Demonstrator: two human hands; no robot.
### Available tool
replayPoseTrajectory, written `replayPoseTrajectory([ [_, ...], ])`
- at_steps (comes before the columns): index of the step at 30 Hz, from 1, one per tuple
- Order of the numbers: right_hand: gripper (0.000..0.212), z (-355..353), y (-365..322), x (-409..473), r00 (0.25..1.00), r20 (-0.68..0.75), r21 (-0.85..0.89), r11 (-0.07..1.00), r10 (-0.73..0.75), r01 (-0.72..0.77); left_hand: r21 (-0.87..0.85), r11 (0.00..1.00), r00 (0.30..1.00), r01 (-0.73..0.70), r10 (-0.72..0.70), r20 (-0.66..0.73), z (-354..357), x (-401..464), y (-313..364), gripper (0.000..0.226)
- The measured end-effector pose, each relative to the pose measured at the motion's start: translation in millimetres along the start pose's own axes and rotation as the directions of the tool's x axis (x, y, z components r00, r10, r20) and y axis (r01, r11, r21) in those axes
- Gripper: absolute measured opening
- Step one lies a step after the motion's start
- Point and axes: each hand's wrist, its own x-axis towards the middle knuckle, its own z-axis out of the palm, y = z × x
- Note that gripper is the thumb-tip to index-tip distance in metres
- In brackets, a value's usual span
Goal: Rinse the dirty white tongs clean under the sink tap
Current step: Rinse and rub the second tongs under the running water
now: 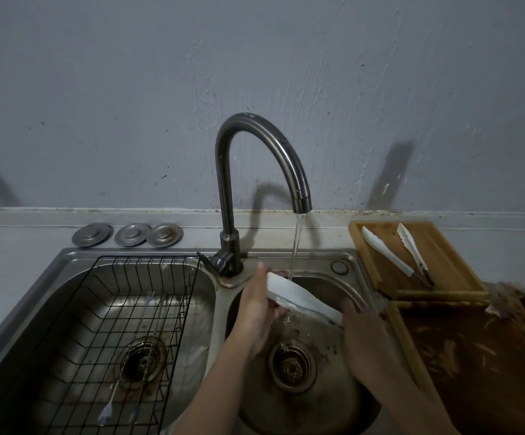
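On the left, the basin with the black wire rack (135, 312) holds a couple of long utensils (119, 372), well clear of your work. In the right basin (327, 387) your left hand (256, 312) wraps the wide tip end of the white tongs (302, 298), which lie tilted across the basin, and the stream from the tap (254, 171) lands on them just beside your fingers. Your right hand (368, 337) closes on their lower, near end.

Wet plastic is slick, so a loose hold could let the tongs slide down onto the grimy drain (291, 367). Water striking the broad face may spray onto the counter. To the right, a clean-looking pair of tongs (396, 252) lies on the far wooden tray (455, 255), and the near tray (481, 365) is smeared brown; brushing it with your right arm would soil the rinsed tongs again.

No brand, label or writing is readable anywhere.
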Motion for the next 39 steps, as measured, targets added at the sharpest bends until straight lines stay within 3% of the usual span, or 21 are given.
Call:
replayPoseTrajectory([
  [3, 0.038, -3, -8, 1, 1.000, 0.006, -0.116, 0.993, -0.006, 0.007, 0.064, 0.998, 0.997, -0.027, 0.031, -0.068, -1, -4, -6, 0.015],
  [5, 0.036, -7, -10, 5, 0.995, 0.027, -0.172, 0.980, -0.095, 0.098, 0.063, 0.997, 0.982, -0.045, 0.056, -0.181, -3, -2, -10, 0.014],
  [8, 0.039, -12, -6, 13, 0.978, 0.100, -0.034, 0.982, -0.181, 0.186, -0.061, 0.995, 0.959, -0.078, 0.058, -0.279, -6, 0, -7, 0.017],
  [10, 0.035, -16, 0, 18, 0.978, 0.042, 0.087, 0.976, -0.203, 0.199, -0.188, 0.980, 0.948, -0.061, -0.002, -0.317, -11, 1, -2, 0.019],
  [12, 0.036, -19, 2, 21, 0.976, 0.027, 0.147, 0.966, -0.217, 0.211, -0.249, 0.968, 0.956, -0.027, -0.048, -0.289, -11, 1, -3, 0.021],
  [15, 0.045, -20, -21, 15, 0.954, 0.186, 0.187, 0.961, -0.237, 0.202, -0.227, 0.974, 0.976, 0.007, -0.056, -0.211, 0, -2, -11, 0.033],
  [18, 0.051, -12, -43, 15, 0.961, 0.178, 0.173, 0.969, -0.209, 0.179, -0.177, 0.984, 0.974, 0.011, -0.050, -0.221, 7, -4, -13, 0.020],
  [21, 0.045, -12, -55, 25, 0.941, 0.233, 0.099, 0.968, -0.246, 0.229, -0.244, 0.970, 0.967, 0.020, -0.081, -0.242, 4, 0, -6, 0.009],
  [23, 0.046, -17, -64, 31, 0.916, 0.327, 0.184, 0.966, -0.233, 0.181, -0.330, 0.943, 0.960, 0.054, -0.139, -0.242, 4, -1, -1, 0.008],
  [28, 0.055, -15, -77, 46, 0.864, 0.495, 0.401, 0.907, -0.097, -0.127, -0.535, 0.836, 0.961, 0.122, -0.234, -0.145, 3, 0, 15, 0.026],
  [30, 0.058, -15, -77, 50, 0.877, 0.460, 0.430, 0.899, -0.137, -0.085, -0.512, 0.854, 0.960, 0.095, -0.214, -0.179, -1, 5, 15, 0.023],
  [32, 0.051, -14, -74, 46, 0.902, 0.341, 0.400, 0.909, -0.264, 0.115, -0.456, 0.888, 0.952, 0.058, -0.186, -0.241, -3, 8, 16, 0.022],
  [35, 0.035, -12, -68, 34, 0.893, 0.092, 0.114, 0.895, -0.442, 0.431, -0.475, 0.880, 0.932, 0.000, -0.173, -0.319, -7, 15, 18, 0.026],
  [37, 0.031, -10, -63, 31, 0.874, 0.015, -0.021, 0.874, -0.486, 0.486, -0.500, 0.866, 0.929, -0.004, -0.182, -0.322, -7, 18, 18, 0.026],
  [39, 0.026, -10, -58, 31, 0.883, -0.019, -0.042, 0.883, -0.469, 0.468, -0.522, 0.853, 0.928, 0.023, -0.212, -0.306, -2, 17, 14, 0.025],
])
